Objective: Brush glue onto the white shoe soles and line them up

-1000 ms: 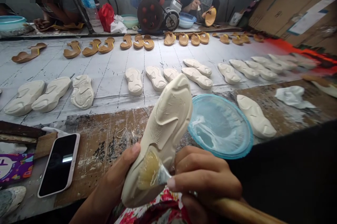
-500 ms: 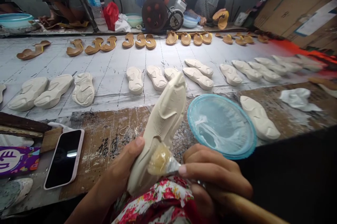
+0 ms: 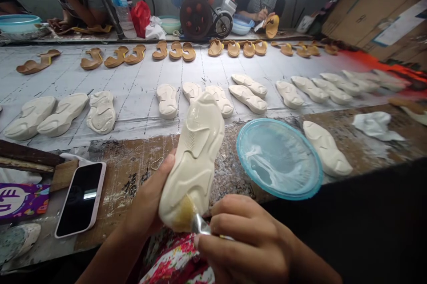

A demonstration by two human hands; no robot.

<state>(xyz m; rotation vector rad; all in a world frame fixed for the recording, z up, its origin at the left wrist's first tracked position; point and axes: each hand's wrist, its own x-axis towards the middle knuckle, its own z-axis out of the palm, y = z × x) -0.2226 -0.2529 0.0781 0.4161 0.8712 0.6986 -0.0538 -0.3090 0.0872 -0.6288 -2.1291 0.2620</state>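
My left hand (image 3: 148, 197) is closed around the left edge of a cream shoe sole (image 3: 196, 155), which it holds tilted up above my lap. The sole's contoured face looks toward me and shines wet in places. In my right hand (image 3: 248, 235) is a brush (image 3: 199, 222) with pale yellow bristles and a metal ferrule. Its bristles press on the lower end of the sole. Right of the sole, a blue bowl (image 3: 280, 190) with whitish liquid stands at the table edge. Another cream sole (image 3: 327, 150) lies beside the bowl.
Several cream soles (image 3: 167, 102) lie in a row on the white sheet (image 3: 140, 84), with brown shoe uppers (image 3: 160, 50) behind them. A phone (image 3: 80, 199) rests at left. Across the table are a belt-driven machine (image 3: 196, 15) and a co-worker's hands (image 3: 262, 15). Cardboard boxes (image 3: 373, 13) stand at right.
The held sole has turned to face me more and tipped left. The brush has moved from the sole's right side down to its lower end. The co-worker's hands opposite have shifted.
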